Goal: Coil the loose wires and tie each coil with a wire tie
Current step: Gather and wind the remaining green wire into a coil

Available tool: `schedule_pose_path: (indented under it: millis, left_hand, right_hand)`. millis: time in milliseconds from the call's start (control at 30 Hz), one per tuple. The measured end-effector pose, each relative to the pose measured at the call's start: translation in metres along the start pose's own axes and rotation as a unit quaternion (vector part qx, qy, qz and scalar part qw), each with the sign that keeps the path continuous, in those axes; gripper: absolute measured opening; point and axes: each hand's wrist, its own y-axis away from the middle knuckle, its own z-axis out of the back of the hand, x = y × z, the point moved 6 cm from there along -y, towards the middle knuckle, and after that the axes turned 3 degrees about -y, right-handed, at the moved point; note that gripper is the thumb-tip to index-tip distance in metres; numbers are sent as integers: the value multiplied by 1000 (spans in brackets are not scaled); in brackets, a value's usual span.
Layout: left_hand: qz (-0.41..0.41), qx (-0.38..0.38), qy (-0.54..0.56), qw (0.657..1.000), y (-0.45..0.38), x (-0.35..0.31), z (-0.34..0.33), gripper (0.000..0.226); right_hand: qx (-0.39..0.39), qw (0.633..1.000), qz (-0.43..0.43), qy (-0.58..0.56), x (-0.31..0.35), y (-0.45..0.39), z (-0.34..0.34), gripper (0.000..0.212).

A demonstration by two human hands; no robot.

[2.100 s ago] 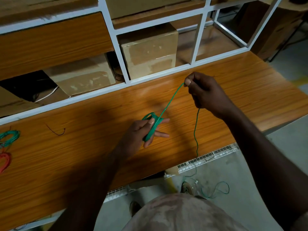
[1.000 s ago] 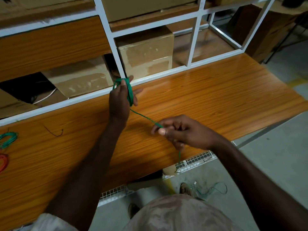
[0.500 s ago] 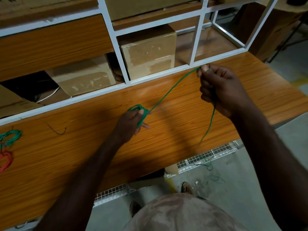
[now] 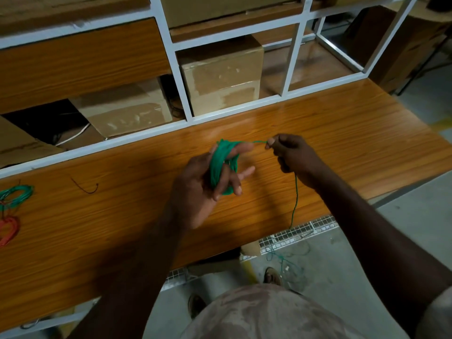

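A green wire coil point(image 4: 217, 165) is wound around the spread fingers of my left hand point(image 4: 200, 189), which is held palm up over the wooden table point(image 4: 342, 148). My right hand point(image 4: 291, 155) pinches the free green wire point(image 4: 294, 201) just right of the coil. From that pinch the wire hangs down past the table's front edge to a loose tangle point(image 4: 288, 263) on the floor. A short dark wire tie point(image 4: 84, 188) lies on the table to the left.
A finished green coil point(image 4: 16, 195) and a red coil point(image 4: 8, 230) lie at the table's left edge. Cardboard boxes point(image 4: 220, 72) sit behind a white metal frame point(image 4: 181, 77) along the back. A wire mesh tray point(image 4: 298, 231) hangs under the table's front edge.
My right hand has come down and in from the back right, close beside the coil. My left hand has turned palm up, and the coil on its fingers looks thicker.
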Motion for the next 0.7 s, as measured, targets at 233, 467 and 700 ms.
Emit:
schedule_pose_path:
  millis: [233,467,700]
  left_hand:
    - [-67,-66,89,992,-21,-40,10,55]
    - [-158,-227,80,958,-55,-66,49,52]
    - [-170,-366,-405,821,-53,-32,105,41]
  right_hand:
    - [66,997,-32,-5,-33,31,-43,19]
    - [194,979,-56,-16,-29,78,-96,21]
    - [262,965,10,26,41,100,-86,24]
